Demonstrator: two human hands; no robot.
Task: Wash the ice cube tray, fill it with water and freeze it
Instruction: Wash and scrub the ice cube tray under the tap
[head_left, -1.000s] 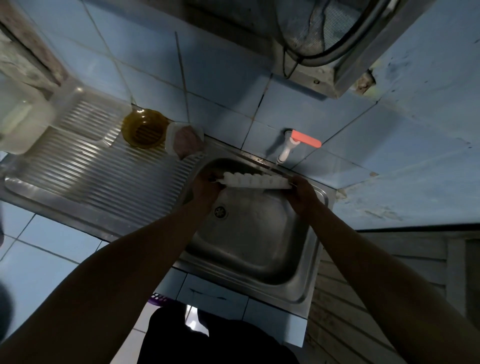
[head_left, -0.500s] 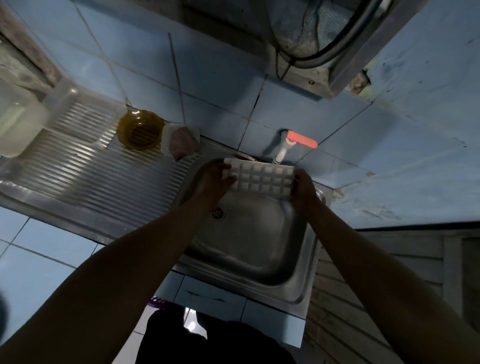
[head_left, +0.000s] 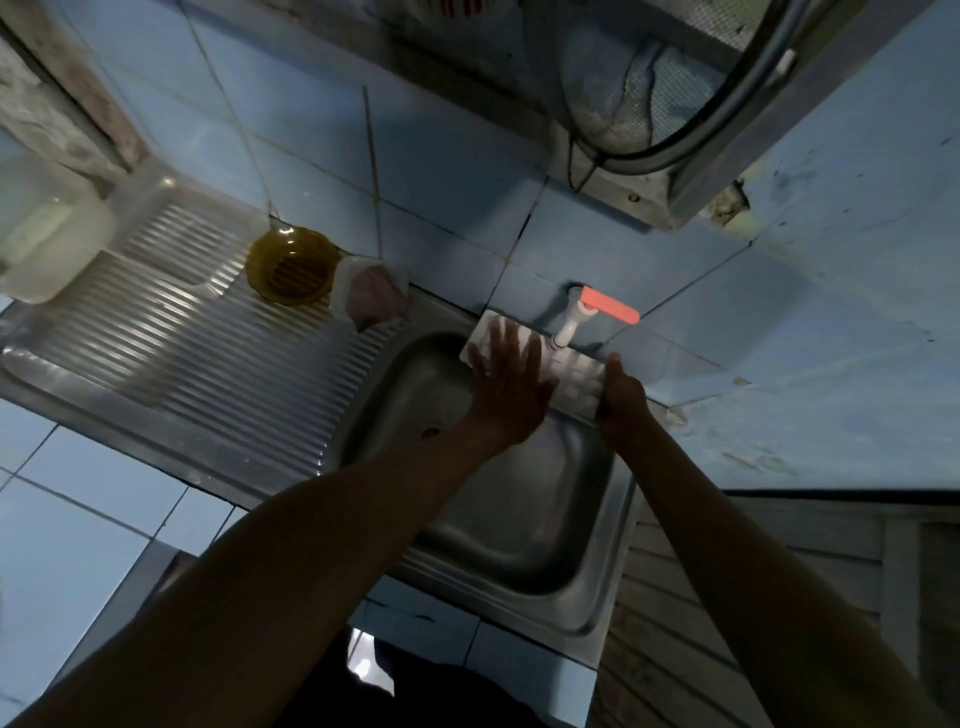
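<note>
— How should this wash go?

— Keep the ice cube tray (head_left: 574, 382) tilted under the tap (head_left: 567, 332), over the sink (head_left: 519, 519), and rub every pocket (corners too).

— And the hands?

— Left hand (head_left: 506, 387) lies flat, fingers spread, on the tray; right hand (head_left: 621, 397) grips its end.

The ice cube tray (head_left: 574, 382) is white, with a grid of small square cells. The tap (head_left: 574, 322) is white and its handle (head_left: 609, 306) is orange-red. The sink (head_left: 498, 499) is grey steel, and its draining board (head_left: 171, 332) has straight parallel ridges. The bowl (head_left: 289, 266) is amber yellow with a slotted bottom. The wall tiles (head_left: 311, 130) are light blue with pale joints.
</note>
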